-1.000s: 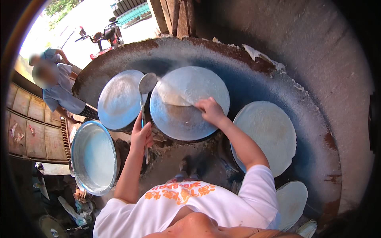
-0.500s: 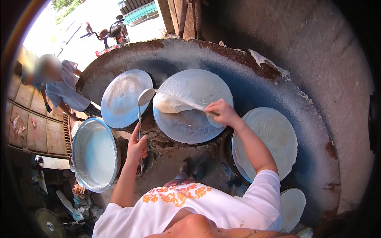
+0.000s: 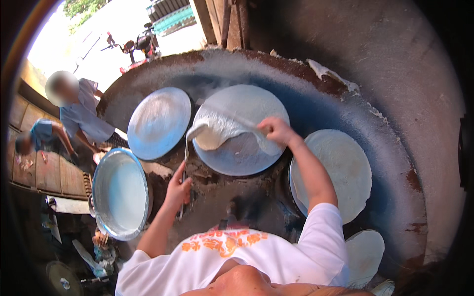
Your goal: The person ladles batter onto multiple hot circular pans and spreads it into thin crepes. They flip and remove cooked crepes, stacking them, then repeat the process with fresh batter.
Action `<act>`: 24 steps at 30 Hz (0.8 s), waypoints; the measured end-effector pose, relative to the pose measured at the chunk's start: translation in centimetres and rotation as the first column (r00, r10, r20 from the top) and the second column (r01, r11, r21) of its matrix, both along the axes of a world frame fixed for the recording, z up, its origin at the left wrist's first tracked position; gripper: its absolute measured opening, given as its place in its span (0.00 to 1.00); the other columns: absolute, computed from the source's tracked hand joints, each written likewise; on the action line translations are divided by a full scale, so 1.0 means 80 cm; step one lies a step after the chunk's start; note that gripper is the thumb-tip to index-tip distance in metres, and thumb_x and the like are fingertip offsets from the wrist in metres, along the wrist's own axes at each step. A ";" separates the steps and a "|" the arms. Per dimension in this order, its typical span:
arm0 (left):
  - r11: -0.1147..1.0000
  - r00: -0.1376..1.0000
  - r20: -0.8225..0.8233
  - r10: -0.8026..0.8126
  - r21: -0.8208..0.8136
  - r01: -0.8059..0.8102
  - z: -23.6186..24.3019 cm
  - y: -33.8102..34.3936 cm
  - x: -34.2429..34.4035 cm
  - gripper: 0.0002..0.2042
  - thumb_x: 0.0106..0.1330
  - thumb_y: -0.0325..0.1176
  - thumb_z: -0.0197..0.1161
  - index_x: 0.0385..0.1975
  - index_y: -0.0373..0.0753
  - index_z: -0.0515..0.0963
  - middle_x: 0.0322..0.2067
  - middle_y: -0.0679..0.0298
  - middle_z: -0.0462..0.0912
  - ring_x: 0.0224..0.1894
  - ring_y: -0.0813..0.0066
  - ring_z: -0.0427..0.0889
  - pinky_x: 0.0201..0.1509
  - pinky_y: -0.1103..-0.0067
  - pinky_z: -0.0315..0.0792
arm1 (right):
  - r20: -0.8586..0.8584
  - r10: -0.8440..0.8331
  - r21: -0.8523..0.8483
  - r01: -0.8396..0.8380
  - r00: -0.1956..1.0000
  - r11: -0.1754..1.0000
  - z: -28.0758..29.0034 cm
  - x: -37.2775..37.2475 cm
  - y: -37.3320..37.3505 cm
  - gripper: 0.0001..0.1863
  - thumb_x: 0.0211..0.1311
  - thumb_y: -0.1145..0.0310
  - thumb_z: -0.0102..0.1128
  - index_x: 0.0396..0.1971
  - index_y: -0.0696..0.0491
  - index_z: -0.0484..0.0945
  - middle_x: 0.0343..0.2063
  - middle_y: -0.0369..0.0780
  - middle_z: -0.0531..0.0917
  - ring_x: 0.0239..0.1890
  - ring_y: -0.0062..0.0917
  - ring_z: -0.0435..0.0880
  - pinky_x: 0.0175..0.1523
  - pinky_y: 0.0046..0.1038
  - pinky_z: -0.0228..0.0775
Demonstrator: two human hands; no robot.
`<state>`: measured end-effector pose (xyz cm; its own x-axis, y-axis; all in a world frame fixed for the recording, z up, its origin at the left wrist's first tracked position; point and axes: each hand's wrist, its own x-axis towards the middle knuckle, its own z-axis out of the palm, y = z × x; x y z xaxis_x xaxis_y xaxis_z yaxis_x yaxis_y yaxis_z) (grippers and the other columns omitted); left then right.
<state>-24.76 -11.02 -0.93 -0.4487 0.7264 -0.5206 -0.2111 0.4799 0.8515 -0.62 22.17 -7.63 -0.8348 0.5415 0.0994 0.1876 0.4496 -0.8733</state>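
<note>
My left hand [image 3: 178, 188] is closed on the long handle of a metal ladle [image 3: 186, 150], whose head is at the left edge of the middle round griddle [image 3: 232, 163]. My right hand [image 3: 278, 132] is closed on a long flat scraper [image 3: 232, 114], blurred, slanting over that griddle. Beneath it a pale sheet of batter [image 3: 217, 132] lies bunched and folded across the griddle's middle, baring the near part. A bare griddle [image 3: 159, 123] stands to the left, another griddle with a pale round sheet [image 3: 335, 172] to the right. A blue-rimmed pot [image 3: 145, 187] holds white batter at lower left.
The griddles stand inside a curved, crusted rim [image 3: 266, 58]. A person in light blue [image 3: 86, 116] stands at far left, a second [image 3: 44, 133] bends low beside them. A scooter [image 3: 140, 44] is outside. Another pale disc [image 3: 364, 254] lies at lower right, various clutter [image 3: 98, 259] at lower left.
My left hand and ladle have shifted slightly right. My right hand has risen slightly. The sheet on the middle griddle is more bunched and creased. The person at far left has bent lower.
</note>
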 end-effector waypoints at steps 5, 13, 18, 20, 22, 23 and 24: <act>0.998 0.998 0.032 -0.060 -0.006 0.060 0.010 -0.043 0.015 0.31 0.65 0.24 0.50 0.68 0.56 0.52 0.12 0.74 0.58 0.09 0.84 0.58 0.11 0.82 0.56 | 0.118 0.128 -0.083 -0.119 0.985 0.989 0.029 0.054 -0.047 0.22 0.35 0.79 0.58 0.38 0.54 0.82 0.35 0.39 0.82 0.34 0.26 0.79 0.38 0.22 0.69; 0.979 0.979 0.064 -0.196 0.066 0.192 0.008 -0.055 0.003 0.32 0.65 0.26 0.53 0.68 0.55 0.51 0.13 0.73 0.61 0.09 0.85 0.58 0.10 0.83 0.56 | -0.034 -0.115 0.350 0.119 0.993 0.929 -0.003 0.062 -0.158 0.20 0.35 0.79 0.56 0.35 0.53 0.82 0.37 0.40 0.82 0.41 0.35 0.79 0.50 0.31 0.71; 0.905 0.956 0.194 -0.220 0.406 0.126 0.069 -0.066 -0.079 0.30 0.68 0.31 0.52 0.68 0.57 0.49 0.14 0.73 0.59 0.10 0.87 0.57 0.11 0.87 0.52 | -0.195 -0.562 -0.423 0.448 0.804 0.788 -0.025 -0.025 -0.314 0.18 0.51 0.79 0.54 0.46 0.54 0.72 0.38 0.41 0.83 0.29 0.21 0.80 0.30 0.19 0.69; 0.886 0.876 0.403 -0.263 0.461 0.054 0.083 -0.054 -0.103 0.29 0.70 0.32 0.48 0.68 0.58 0.48 0.17 0.73 0.58 0.10 0.88 0.55 0.10 0.89 0.51 | -0.209 -0.663 -0.777 0.289 0.719 0.559 -0.028 -0.157 -0.353 0.19 0.63 0.74 0.52 0.53 0.53 0.62 0.39 0.43 0.83 0.22 0.16 0.77 0.22 0.15 0.64; 0.832 0.586 0.708 -0.393 0.545 -0.101 0.075 -0.061 -0.125 0.27 0.72 0.32 0.45 0.68 0.61 0.47 0.18 0.72 0.56 0.10 0.90 0.54 0.09 0.91 0.51 | -0.277 -0.686 -0.783 0.255 0.673 0.567 -0.069 -0.280 -0.354 0.14 0.67 0.67 0.48 0.50 0.52 0.63 0.33 0.42 0.82 0.16 0.15 0.73 0.18 0.17 0.62; 0.789 0.405 0.770 -0.493 0.592 -0.166 0.072 -0.062 -0.140 0.27 0.72 0.32 0.45 0.67 0.62 0.47 0.18 0.72 0.56 0.10 0.90 0.54 0.08 0.91 0.51 | -0.261 -0.744 -0.825 0.257 0.616 0.503 -0.076 -0.328 -0.350 0.14 0.68 0.66 0.48 0.50 0.50 0.63 0.29 0.40 0.81 0.14 0.14 0.71 0.16 0.17 0.61; 0.773 0.193 0.812 -0.551 0.584 -0.249 0.064 -0.075 -0.154 0.27 0.72 0.32 0.44 0.67 0.63 0.47 0.18 0.72 0.56 0.10 0.90 0.54 0.08 0.91 0.51 | -0.203 -0.798 -0.875 0.261 0.567 0.408 -0.088 -0.355 -0.368 0.13 0.68 0.64 0.47 0.50 0.49 0.63 0.26 0.38 0.79 0.13 0.13 0.69 0.14 0.17 0.59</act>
